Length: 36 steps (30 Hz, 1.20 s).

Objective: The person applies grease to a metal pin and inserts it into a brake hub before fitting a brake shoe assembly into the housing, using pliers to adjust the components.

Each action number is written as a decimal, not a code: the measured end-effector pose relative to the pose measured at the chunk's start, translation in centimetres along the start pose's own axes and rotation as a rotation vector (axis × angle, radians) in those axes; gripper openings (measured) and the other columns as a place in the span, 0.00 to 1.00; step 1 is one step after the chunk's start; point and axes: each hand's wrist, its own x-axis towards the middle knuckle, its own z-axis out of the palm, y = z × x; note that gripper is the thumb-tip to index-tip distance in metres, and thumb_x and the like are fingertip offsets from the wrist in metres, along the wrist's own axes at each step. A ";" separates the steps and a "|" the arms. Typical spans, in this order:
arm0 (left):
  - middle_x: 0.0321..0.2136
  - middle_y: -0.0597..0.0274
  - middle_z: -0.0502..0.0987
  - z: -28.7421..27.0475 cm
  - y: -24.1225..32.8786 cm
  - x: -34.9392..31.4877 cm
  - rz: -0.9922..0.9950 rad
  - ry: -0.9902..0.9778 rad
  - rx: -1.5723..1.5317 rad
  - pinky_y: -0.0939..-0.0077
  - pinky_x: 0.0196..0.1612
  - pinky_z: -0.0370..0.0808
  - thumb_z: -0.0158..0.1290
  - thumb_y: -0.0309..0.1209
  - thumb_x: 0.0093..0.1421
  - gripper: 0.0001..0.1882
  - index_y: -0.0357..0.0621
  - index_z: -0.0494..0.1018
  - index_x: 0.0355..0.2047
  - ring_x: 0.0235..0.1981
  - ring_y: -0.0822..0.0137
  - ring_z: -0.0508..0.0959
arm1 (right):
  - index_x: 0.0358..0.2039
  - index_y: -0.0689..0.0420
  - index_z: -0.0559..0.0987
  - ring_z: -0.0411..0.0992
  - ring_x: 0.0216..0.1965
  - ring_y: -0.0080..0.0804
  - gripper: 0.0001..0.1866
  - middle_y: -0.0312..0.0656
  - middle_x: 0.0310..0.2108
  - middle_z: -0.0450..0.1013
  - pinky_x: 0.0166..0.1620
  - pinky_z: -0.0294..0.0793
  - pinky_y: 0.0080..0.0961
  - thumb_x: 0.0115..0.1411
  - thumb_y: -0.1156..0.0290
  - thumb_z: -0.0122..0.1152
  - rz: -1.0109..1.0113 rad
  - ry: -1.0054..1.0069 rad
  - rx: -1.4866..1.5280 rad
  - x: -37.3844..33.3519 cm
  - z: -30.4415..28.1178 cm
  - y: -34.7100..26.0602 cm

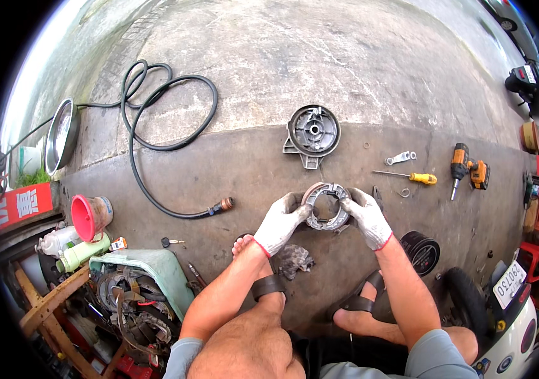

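Note:
A pair of drum brake shoes point(328, 188), joined into a silvery ring with brownish lining on the outside, is held in front of me off the ground. My left hand point(284, 222), in a white glove with a dirty thumb, grips the ring's left side. On its right side, the gloved fingers of my right hand point(368, 219) are closed around the edge. Beyond the shoes, a grey round brake plate point(314, 132) lies on the floor with its inside facing up. Below my left hand is a crumpled grey rag point(295, 260).
To the right lie a yellow-handled screwdriver point(422, 179), a short wrench point(401, 158) and an orange-black cordless impact driver point(462, 165). A black hose point(212, 107) coils at left. Near my legs are a green bin point(174, 278) of parts, a black round container point(420, 252) and a scooter point(522, 325).

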 end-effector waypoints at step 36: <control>0.35 0.64 0.81 -1.0 9.5 9.6 0.170 0.167 0.214 0.78 0.36 0.73 0.56 0.40 0.68 0.20 0.34 0.76 0.49 0.33 0.75 0.76 | 0.45 0.67 0.77 0.79 0.39 0.41 0.24 0.55 0.37 0.79 0.44 0.78 0.33 0.54 0.62 0.67 -0.370 0.256 -0.753 12.7 2.8 -10.9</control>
